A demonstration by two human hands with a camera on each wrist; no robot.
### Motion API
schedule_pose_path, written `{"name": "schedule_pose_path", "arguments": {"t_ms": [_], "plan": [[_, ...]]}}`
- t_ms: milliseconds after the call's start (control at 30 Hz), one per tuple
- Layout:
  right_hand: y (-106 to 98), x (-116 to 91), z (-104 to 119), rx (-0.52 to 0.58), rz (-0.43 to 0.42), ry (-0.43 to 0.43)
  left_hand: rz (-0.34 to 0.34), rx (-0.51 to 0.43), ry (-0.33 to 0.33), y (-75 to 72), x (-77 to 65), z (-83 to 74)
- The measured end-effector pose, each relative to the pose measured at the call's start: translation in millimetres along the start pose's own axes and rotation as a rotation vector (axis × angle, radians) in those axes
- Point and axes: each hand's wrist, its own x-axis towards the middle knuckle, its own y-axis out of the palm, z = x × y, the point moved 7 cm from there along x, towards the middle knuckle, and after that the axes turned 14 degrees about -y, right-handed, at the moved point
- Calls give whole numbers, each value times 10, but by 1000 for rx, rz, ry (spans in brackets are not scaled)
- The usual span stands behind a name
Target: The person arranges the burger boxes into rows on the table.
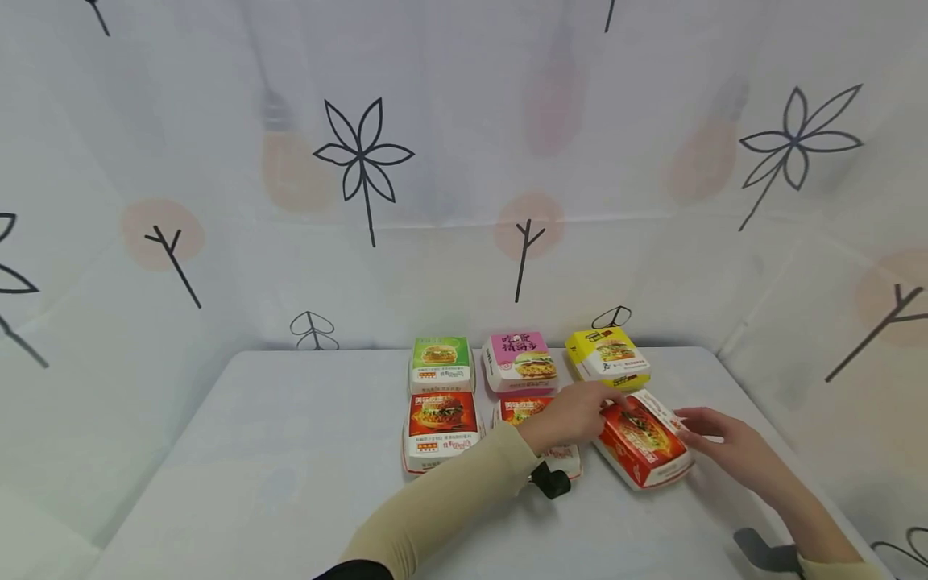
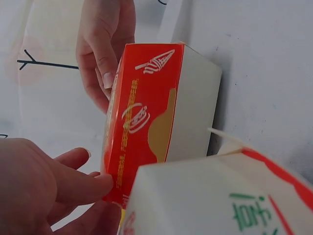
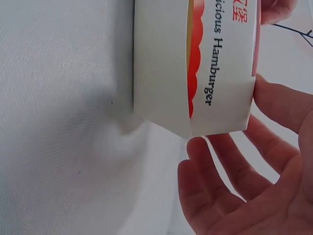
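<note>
A red and white hamburger box [image 1: 644, 439] lies slanted on the table at the front right, its long sides turned away from the neighbouring rows. At its far left corner is my left hand [image 1: 573, 415], fingertips touching the red edge in the left wrist view. My right hand [image 1: 732, 447] is at its right side, the thumb [image 3: 281, 100] against the box edge and the fingers loosely spread by its end in the right wrist view. Another red hamburger box [image 1: 564, 461] sits left of it, partly covered by my left hand and forearm.
Behind stand a green box [image 1: 441, 358], a pink box [image 1: 519, 358] and a yellow box [image 1: 607, 354] in a row. A red box [image 1: 443, 423] sits front left. Patterned white cloth [image 1: 449, 274] rises behind the white table [image 1: 290, 451].
</note>
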Motion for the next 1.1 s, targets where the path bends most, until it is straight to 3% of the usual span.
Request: {"name": "schedule_pose_path", "arguments": {"t_ms": [567, 733, 1100], "plan": [[86, -16, 5, 141, 79, 38, 29, 75, 17, 105, 20, -68], [86, -13, 6, 129, 79, 43, 25, 82, 36, 114, 7, -78], [17, 122, 128, 33, 41, -42, 25, 87, 45, 108, 16, -99]]}}
